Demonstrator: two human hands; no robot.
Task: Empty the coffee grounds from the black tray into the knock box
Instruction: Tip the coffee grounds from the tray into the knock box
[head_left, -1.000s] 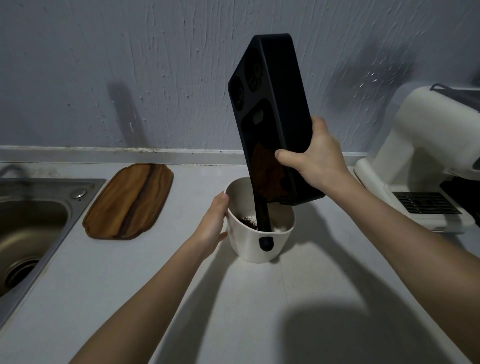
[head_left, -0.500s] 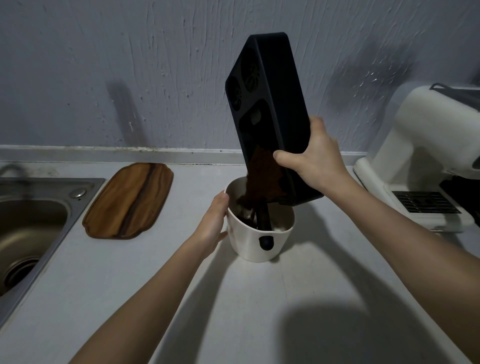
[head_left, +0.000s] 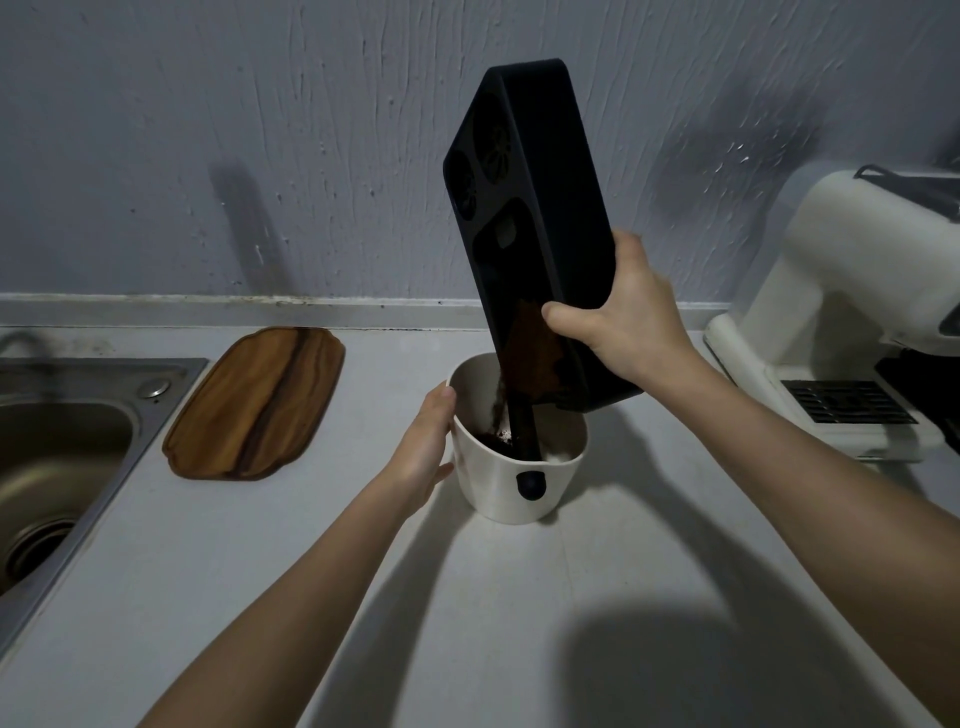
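Right hand (head_left: 623, 317) clamps the black tray (head_left: 540, 208), tilted steeply over the white knock box (head_left: 498, 483). Brown grounds (head_left: 535, 358) sit at its lower end. Left hand (head_left: 423, 447) grips the box's left wall.

Wooden board (head_left: 254, 402) beside steel sink (head_left: 62, 441); white coffee machine (head_left: 852, 322) far right.

Knock box (head_left: 519, 480) mid-tabletop (head_left: 597, 597); tray (head_left: 535, 218) tilted above it, grounds (head_left: 535, 353) at its low end; board (head_left: 257, 402) left; sink (head_left: 57, 447) far left; machine (head_left: 852, 322) right, against wall (head_left: 260, 130).
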